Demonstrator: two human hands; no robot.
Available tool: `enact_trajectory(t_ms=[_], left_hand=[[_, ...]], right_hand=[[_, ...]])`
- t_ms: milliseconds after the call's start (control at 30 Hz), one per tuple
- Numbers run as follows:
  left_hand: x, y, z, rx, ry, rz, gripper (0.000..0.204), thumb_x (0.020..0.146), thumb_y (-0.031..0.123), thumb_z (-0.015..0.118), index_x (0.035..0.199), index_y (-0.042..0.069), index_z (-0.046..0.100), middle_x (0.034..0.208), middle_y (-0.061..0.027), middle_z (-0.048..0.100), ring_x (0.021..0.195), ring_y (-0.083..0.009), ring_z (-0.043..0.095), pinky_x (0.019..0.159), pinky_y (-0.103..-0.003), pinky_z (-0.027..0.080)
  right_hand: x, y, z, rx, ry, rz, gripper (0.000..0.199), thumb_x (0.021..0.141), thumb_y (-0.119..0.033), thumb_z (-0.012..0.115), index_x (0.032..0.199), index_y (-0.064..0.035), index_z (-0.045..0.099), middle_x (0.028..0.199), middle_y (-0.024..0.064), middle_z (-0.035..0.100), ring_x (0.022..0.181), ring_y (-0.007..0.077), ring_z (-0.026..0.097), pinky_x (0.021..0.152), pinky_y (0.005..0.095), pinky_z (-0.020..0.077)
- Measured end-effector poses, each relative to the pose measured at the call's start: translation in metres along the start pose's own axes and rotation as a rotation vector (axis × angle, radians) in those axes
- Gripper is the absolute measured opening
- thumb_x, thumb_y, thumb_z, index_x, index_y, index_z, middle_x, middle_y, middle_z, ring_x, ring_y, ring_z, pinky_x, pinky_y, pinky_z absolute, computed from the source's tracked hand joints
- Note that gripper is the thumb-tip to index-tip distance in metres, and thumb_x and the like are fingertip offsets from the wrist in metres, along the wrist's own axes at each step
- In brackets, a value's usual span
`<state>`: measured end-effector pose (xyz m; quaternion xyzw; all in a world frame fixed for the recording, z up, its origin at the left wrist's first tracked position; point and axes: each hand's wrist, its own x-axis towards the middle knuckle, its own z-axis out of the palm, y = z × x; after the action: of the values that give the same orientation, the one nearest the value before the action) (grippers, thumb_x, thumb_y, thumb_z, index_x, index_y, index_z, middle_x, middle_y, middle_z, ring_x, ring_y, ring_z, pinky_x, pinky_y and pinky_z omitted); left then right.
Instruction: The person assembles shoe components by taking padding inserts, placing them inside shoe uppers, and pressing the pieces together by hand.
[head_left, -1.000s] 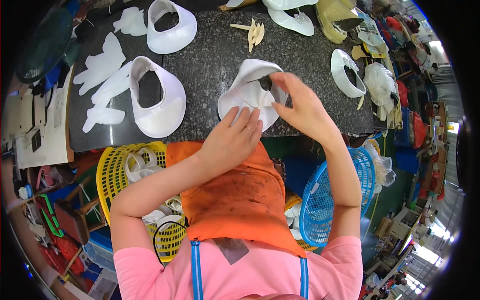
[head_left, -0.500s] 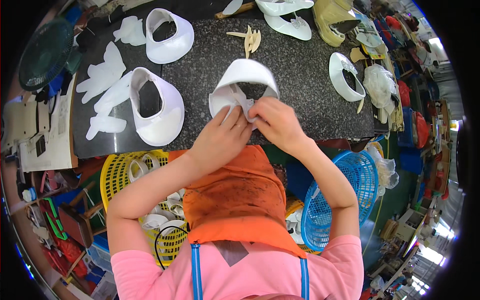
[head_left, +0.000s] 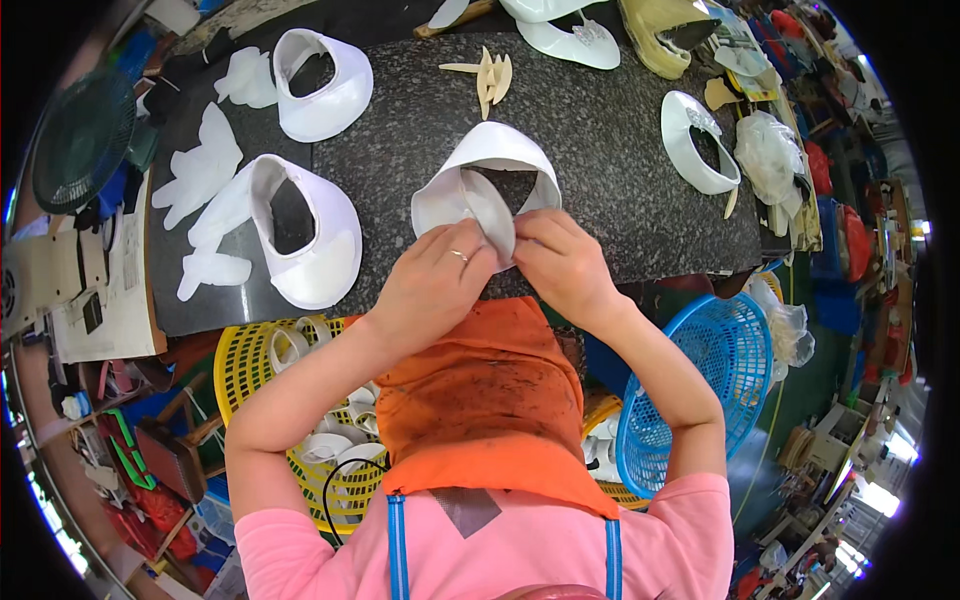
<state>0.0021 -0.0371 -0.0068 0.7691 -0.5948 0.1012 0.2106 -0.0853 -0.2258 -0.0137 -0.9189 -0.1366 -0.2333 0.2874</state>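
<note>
At nine o'clock a white shoe upper [head_left: 300, 235] lies flat on the dark speckled surface [head_left: 600, 130], with a yellow basket [head_left: 240, 370] below it at seven. At centre the left hand [head_left: 430, 285] – ring on one finger – pinches the near edge of a white curved shoe upper [head_left: 485, 180], its grip closed on the piece. Just beside it the right hand [head_left: 565, 265] clamps the same edge. At four o'clock sits a blue basket [head_left: 700, 390].

Both hands [head_left: 500, 270] on white shoe upper [head_left: 490, 180]
</note>
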Motion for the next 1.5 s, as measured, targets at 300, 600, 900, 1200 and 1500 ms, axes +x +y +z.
enact_trajectory(t_ms=[300,600,900,1200,1500], left_hand=[[0.015,0.002,-0.001,-0.029,-0.065,-0.105,0.024,0.075,0.006,0.065,0.099,0.008,0.064,0.118,-0.0076,0.059,0.067,-0.0218,0.064,0.057,-0.030,0.054],[0.012,-0.001,0.001,-0.008,0.088,0.054,0.025,0.072,0.008,0.064,0.096,0.003,0.063,0.107,-0.0082,0.060,0.070,-0.0208,0.065,0.055,-0.029,0.053],[0.008,0.008,0.014,-0.050,0.141,-0.111,0.036,0.068,0.009,0.064,0.103,0.003,0.065,0.105,-0.0087,0.057,0.083,-0.0219,0.063,0.061,-0.029,0.053],[0.006,-0.010,-0.012,-0.069,-0.085,0.162,0.044,0.071,0.007,0.062,0.114,0.004,0.060,0.109,-0.0106,0.057,0.083,-0.0247,0.063,0.060,-0.031,0.054],[0.017,-0.060,-0.023,0.381,-0.094,0.318,0.034,0.079,0.014,0.054,0.112,0.008,0.061,0.124,-0.0058,0.055,0.127,-0.0219,0.045,0.105,-0.040,0.034]], right_hand=[[0.008,0.003,-0.017,-0.133,-0.102,0.009,0.017,0.074,-0.007,0.062,0.090,-0.0034,0.063,0.098,0.0085,0.057,0.092,0.0264,0.058,0.074,0.0361,0.0525],[-0.005,0.021,-0.015,-0.021,-0.044,0.050,0.024,0.071,-0.001,0.062,0.095,-0.0039,0.065,0.095,0.0077,0.059,0.089,0.0246,0.060,0.073,0.0338,0.0531],[-0.007,0.023,-0.017,-0.042,-0.063,-0.050,0.025,0.068,-0.001,0.065,0.093,-0.0036,0.066,0.093,0.0063,0.059,0.090,0.0239,0.060,0.073,0.0317,0.0538],[-0.027,-0.019,-0.028,-0.252,-0.312,0.093,0.051,0.075,-0.027,0.071,0.113,0.0033,0.057,0.119,0.0170,0.055,0.117,0.0307,0.051,0.105,0.0424,0.0364],[0.031,-0.028,0.024,-0.198,0.111,0.327,0.028,0.076,-0.018,0.066,0.099,-0.0030,0.062,0.086,0.0122,0.056,0.084,0.0302,0.056,0.072,0.0401,0.0480]])
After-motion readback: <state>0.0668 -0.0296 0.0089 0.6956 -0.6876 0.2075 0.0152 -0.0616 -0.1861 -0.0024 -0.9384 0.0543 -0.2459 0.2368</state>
